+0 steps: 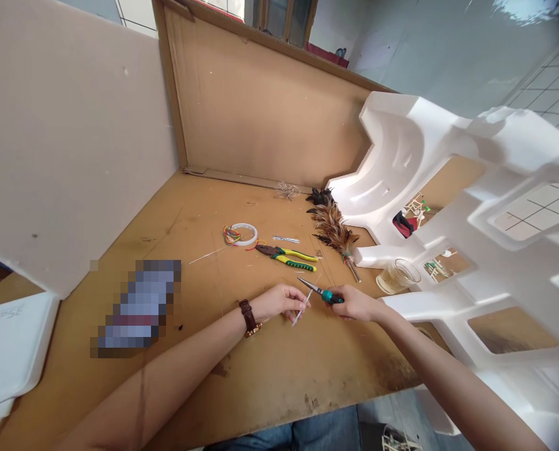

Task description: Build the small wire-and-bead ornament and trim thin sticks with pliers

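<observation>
My left hand (286, 303), with a brown watch (248, 318) on its wrist, pinches a thin whitish wire (300, 311) above the brown table. Held in my right hand (358, 303) are needle-nose pliers (321, 292) with a green and black handle. Their slim jaws point left, close to the wire's upper end; whether they touch it I cannot tell. Beyond my hands lie yellow-and-green combination pliers (286, 256). Behind these rest short silvery wire pieces (286, 238) and a white ring (247, 234) with coloured wires (231, 235) looped at its left side.
A feather duster (332, 222) lies beside a white foam moulding (401, 138) on the right, near a glass cup (396, 277). Tangled wire (287, 190) sits by the cardboard wall (270, 113). At left are a pixelated object (141, 307) and a white power bank (16, 347).
</observation>
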A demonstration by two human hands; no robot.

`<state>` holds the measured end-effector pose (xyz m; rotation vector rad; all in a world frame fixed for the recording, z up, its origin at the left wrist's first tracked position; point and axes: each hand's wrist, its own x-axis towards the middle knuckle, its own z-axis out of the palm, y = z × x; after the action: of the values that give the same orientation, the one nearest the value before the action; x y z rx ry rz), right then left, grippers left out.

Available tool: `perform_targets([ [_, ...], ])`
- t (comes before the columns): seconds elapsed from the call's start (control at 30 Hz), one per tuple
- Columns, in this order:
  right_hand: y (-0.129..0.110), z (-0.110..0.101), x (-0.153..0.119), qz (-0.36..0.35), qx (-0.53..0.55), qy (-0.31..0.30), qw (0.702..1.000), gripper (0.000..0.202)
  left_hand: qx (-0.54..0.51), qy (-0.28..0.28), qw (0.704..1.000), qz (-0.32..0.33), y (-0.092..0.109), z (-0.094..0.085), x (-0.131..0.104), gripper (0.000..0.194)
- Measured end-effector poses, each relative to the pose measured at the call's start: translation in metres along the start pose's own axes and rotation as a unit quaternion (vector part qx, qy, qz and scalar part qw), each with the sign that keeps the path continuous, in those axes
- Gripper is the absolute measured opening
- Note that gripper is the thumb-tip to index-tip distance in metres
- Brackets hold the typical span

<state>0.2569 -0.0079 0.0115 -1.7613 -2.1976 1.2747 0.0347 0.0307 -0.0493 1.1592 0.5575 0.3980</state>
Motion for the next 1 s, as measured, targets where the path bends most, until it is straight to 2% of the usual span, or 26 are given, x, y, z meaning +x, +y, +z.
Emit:
perform_targets([
  [0.17, -0.004, 0.009, -0.001, -0.027, -0.084, 0.069, 0.994, 0.009, 0.01, -0.007, 1.0, -0.002, -0.002, -0.003, 0.0, 0.031],
  [0.23, -0.006, 0.007, -0.002, -0.014, -0.127, 0.109, 0.986, 0.012, 0.008, -0.018, 1.0, -0.005, -0.002, -0.003, -0.001, 0.029],
  [0.37, -0.005, -0.007, -0.005, 0.071, -0.27, 0.244, 0.929, 0.018, 0.0, -0.064, 0.998, -0.014, 0.001, 0.003, -0.003, 0.028],
  [0.4, -0.004, -0.009, -0.006, 0.076, -0.303, 0.248, 0.917, 0.018, -0.001, -0.067, 0.998, -0.015, 0.002, 0.004, -0.004, 0.028],
  [0.47, -0.001, -0.008, -0.01, 0.053, -0.341, 0.208, 0.915, 0.021, -0.006, -0.06, 0.998, -0.012, 0.004, 0.005, -0.006, 0.029],
  [0.57, 0.004, 0.004, -0.013, 0.006, -0.339, 0.168, 0.926, 0.026, -0.007, -0.024, 1.0, 0.014, 0.015, -0.005, -0.008, 0.03],
  [0.67, 0.005, 0.022, -0.01, -0.014, -0.294, 0.194, 0.936, 0.033, 0.028, 0.061, 0.995, 0.073, 0.039, -0.028, -0.006, 0.028],
  [0.73, 0.003, 0.032, -0.005, -0.027, -0.265, 0.224, 0.937, 0.039, 0.1, 0.131, 0.98, 0.115, 0.059, -0.047, 0.003, 0.029],
  [0.8, 0.001, 0.039, 0.001, -0.042, -0.248, 0.252, 0.935, 0.041, 0.261, 0.176, 0.942, 0.119, 0.078, -0.064, 0.018, 0.027],
  [0.83, 0.001, 0.041, 0.003, -0.049, -0.241, 0.263, 0.933, 0.041, 0.374, 0.2, 0.897, 0.127, 0.087, -0.072, 0.027, 0.025],
  [0.9, 0.001, 0.045, 0.008, -0.062, -0.231, 0.279, 0.93, 0.039, 0.594, 0.201, 0.769, 0.126, 0.1, -0.083, 0.046, 0.023],
  [0.93, 0.003, 0.046, 0.01, -0.067, -0.228, 0.286, 0.928, 0.039, 0.666, 0.189, 0.712, 0.118, 0.104, -0.088, 0.056, 0.024],
  [0.97, 0.004, 0.047, 0.011, -0.072, -0.226, 0.293, 0.926, 0.039, 0.711, 0.175, 0.673, 0.107, 0.107, -0.092, 0.065, 0.025],
  [1.0, 0.006, 0.048, 0.012, -0.075, -0.224, 0.301, 0.924, 0.039, 0.734, 0.164, 0.652, 0.096, 0.109, -0.095, 0.074, 0.026],
])
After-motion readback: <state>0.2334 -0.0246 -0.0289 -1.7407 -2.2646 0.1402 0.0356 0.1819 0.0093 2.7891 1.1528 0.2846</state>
